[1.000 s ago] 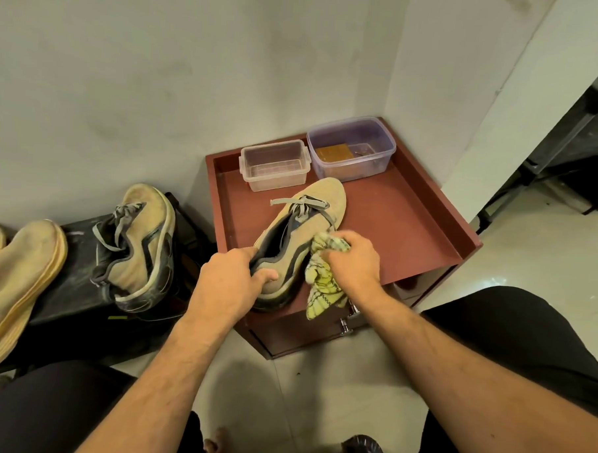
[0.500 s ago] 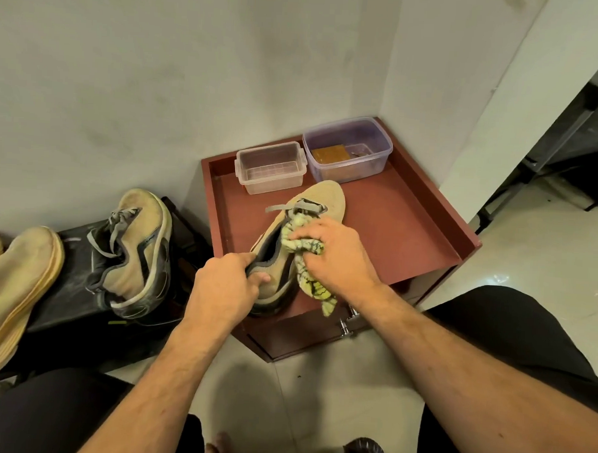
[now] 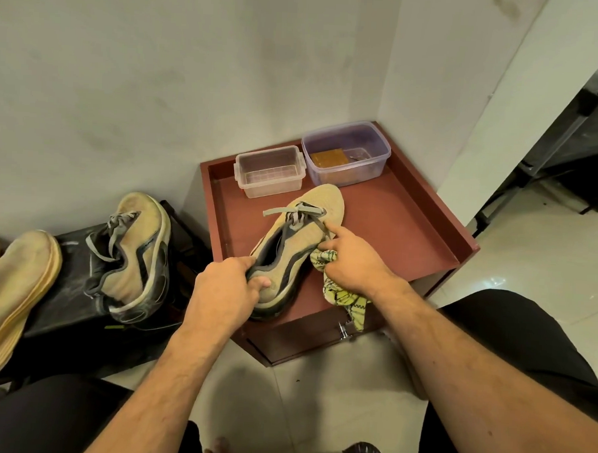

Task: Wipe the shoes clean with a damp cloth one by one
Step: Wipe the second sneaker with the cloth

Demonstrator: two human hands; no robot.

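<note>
Shoe wiped on the red bench.
The left hand (image 3: pixel 224 290) grips the heel of the tan shoe (image 3: pixel 298 241) near the bench's (image 3: pixel 393 227) front edge; the right hand (image 3: pixel 352 266) holds the yellow cloth (image 3: pixel 342 293) against its side.

No text readable — no labels; no brands.

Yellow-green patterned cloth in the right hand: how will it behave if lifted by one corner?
The yellow-green patterned cloth is probably floppy: it bunches under the right hand and its free end droops past the red-brown cabinet edge. Likely light, since a partial grip carries it. Lifted by a corner, it should hang and swing.
</note>
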